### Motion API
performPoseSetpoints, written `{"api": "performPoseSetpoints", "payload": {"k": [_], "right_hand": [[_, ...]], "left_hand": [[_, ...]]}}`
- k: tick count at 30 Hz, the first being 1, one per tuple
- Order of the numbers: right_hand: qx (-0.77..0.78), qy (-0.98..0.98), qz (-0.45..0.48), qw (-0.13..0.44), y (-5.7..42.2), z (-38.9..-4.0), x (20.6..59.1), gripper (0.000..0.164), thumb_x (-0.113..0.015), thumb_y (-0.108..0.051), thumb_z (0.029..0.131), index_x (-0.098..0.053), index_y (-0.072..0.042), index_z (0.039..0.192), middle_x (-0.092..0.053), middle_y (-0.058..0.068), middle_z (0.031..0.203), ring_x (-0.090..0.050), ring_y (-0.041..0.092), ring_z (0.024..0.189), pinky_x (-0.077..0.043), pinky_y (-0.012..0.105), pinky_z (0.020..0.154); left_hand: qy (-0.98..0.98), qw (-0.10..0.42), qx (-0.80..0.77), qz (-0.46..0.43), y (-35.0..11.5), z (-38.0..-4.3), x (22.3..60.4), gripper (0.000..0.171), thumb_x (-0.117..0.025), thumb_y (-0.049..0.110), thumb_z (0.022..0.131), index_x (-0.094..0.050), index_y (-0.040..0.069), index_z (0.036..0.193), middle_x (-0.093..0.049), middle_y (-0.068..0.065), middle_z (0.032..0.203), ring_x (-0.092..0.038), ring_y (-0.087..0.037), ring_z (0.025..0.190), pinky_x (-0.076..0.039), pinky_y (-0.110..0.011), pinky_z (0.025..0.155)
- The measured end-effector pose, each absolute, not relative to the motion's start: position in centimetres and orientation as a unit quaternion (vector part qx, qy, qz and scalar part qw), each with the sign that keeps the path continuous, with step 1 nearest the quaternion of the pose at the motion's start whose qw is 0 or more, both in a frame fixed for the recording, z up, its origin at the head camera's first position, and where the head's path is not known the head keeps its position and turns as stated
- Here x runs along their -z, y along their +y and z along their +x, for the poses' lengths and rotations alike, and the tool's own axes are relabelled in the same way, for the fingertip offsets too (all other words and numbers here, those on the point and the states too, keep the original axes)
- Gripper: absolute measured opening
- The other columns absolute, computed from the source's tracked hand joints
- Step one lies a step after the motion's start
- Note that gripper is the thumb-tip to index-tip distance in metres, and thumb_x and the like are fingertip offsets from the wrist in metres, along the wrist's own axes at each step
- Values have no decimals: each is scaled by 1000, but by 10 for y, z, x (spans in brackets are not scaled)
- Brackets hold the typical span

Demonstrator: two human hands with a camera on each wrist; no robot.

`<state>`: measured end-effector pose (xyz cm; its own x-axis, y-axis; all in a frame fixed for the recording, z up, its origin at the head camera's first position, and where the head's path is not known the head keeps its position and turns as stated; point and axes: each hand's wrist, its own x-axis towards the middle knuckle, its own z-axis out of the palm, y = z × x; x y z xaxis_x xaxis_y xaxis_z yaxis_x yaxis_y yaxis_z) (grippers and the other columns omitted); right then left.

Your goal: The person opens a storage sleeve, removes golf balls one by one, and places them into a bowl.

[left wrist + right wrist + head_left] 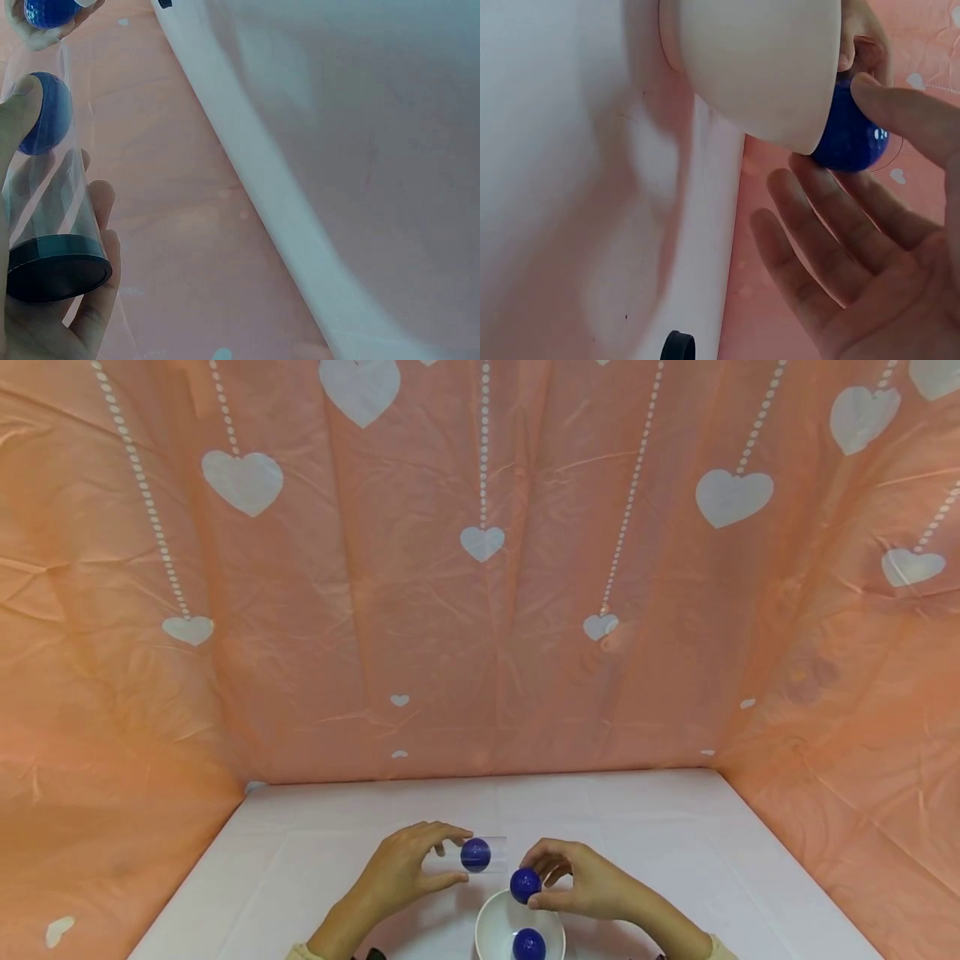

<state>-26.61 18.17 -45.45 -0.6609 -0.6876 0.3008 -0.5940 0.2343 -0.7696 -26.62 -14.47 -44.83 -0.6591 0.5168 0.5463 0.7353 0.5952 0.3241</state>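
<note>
My left hand grips a clear tube lying sideways, its far end pointing toward the right hand. Inside the tube sits a blue ball, and a black cap closes the end nearer my palm. Between thumb and fingers, my right hand pinches a second blue ball above the rim of a white bowl. Another blue ball lies in that bowl, partly cut off by the frame's lower edge. The right wrist view has the bowl's outside overlapping the pinched ball.
A white cloth covers the table. Peach sheets printed with white hearts rise at the back and along both sides. At the bottom of the right wrist view a small black rounded object shows.
</note>
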Motion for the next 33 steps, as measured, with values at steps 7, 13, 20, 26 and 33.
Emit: {"api": "performPoseSetpoints", "payload": {"k": [7,13,20,26,33], "right_hand": [[453,773,-440,57,183,-265,454,32,-85,-21,95,-70,-12,121,-76,1,108,-70,8,100,-61,36,87],[437,773,-456,56,184,-264,452,34,-85,-19,95,-69,-11,123,-76,1,110,-70,7,101,-62,35,87],[423,771,-473,50,185,-263,449,35,-84,-19,96,-68,-11,125,-76,2,111,-70,7,102,-62,35,87],[417,771,-479,52,185,-263,450,34,-84,-18,96,-68,-10,124,-75,2,112,-70,7,100,-62,34,87],[408,782,-468,52,185,-263,451,25,-82,-15,97,-71,-12,119,-76,3,112,-71,11,99,-61,34,88]], "left_hand": [[-864,226,263,-364,-146,-267,450,51,-95,32,83,-75,27,129,-75,18,111,-65,-4,85,-53,-25,70],[-866,226,258,-365,-147,-267,450,52,-94,33,84,-74,27,131,-73,19,106,-65,-6,85,-53,-26,72],[-867,234,250,-363,-147,-267,449,51,-95,34,83,-74,29,129,-75,18,109,-64,-2,90,-58,-33,78],[-873,213,253,-359,-146,-267,448,48,-93,34,86,-74,31,130,-77,14,110,-72,-10,100,-61,-40,86],[-874,210,258,-354,-147,-267,449,47,-93,34,86,-75,30,129,-76,15,109,-73,-16,99,-60,-41,85]]}}
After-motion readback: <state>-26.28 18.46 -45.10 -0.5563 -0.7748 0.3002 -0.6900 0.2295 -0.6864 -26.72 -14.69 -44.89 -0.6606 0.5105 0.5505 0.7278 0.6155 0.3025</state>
